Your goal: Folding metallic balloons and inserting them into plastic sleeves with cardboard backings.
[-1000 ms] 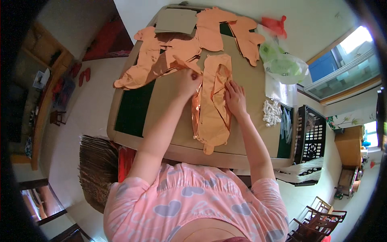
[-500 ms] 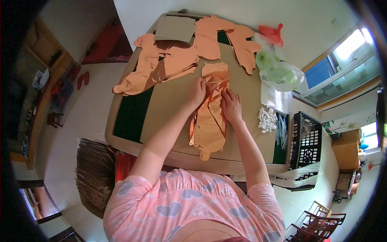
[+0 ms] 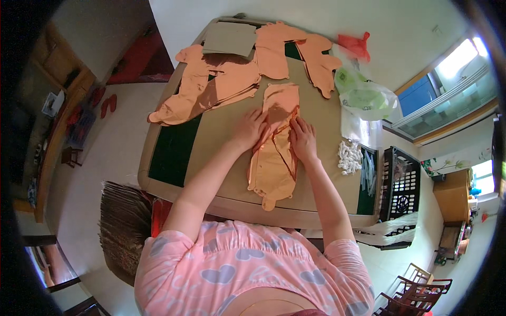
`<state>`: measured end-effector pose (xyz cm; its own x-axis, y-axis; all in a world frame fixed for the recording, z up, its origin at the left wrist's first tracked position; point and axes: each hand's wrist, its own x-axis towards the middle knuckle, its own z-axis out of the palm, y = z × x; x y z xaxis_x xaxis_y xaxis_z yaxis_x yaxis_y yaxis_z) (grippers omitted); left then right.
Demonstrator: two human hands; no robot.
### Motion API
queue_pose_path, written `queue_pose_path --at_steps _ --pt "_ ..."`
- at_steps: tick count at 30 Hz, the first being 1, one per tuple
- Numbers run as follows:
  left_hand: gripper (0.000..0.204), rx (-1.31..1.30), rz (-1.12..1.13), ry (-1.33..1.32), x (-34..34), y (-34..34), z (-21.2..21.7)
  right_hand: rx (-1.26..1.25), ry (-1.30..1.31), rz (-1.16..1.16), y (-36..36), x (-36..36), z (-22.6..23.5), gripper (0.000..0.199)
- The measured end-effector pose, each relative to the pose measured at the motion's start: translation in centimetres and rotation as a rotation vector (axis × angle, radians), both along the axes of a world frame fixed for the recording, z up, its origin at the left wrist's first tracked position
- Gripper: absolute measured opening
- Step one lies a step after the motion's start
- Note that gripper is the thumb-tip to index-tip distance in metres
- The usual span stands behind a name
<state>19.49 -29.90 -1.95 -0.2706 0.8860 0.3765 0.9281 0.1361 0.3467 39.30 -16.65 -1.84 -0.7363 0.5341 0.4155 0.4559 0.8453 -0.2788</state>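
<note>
A flat, uninflated copper-coloured foil balloon [image 3: 274,171] lies lengthwise before me on the table, its sides folded inward and creased along the middle. My left hand [image 3: 250,129] rests at its left edge, fingers stretched out over the foil. On the opposite edge lies my right hand [image 3: 304,141], its fingers apart and touching the folded side. The balloon's far end is smooth and shiny, while its near end narrows to a small rounded tab. Farther back, more flat foil balloons [image 3: 232,79] overlap one another.
Grey cardboard sheets [image 3: 229,39] lie at the table's back left. On the right are a green-and-white plastic bag [image 3: 363,97], small white pieces [image 3: 349,157], pale thin sticks [image 3: 367,171] and a black crate [image 3: 400,184]. Stacked brown cardboard [image 3: 124,226] stands at lower left.
My left hand has drawn back left and lower, from pinching the foil to lying flat at its edge. The far end has flattened out. My right hand has barely moved.
</note>
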Motion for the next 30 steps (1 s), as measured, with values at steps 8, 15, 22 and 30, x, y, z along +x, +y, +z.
queue_pose_path --at_steps 8,15,22,30 --pt "0.057 -0.227 -0.049 0.057 2.6 1.0 0.7 -0.003 -0.013 -0.002 -0.3 -0.3 0.2 0.037" --pt "0.059 -0.255 -0.069 0.096 2.7 1.5 0.2 -0.196 0.068 0.032 0.4 -0.4 0.9 0.034" --pt "0.056 -0.24 -0.073 0.088 2.9 1.2 0.3 0.02 0.075 0.041 0.1 -2.4 2.2 0.035" --pt "0.039 0.302 0.003 -0.462 -1.0 0.1 -3.1 -0.095 -0.007 0.065 -0.5 -3.5 0.2 0.037"
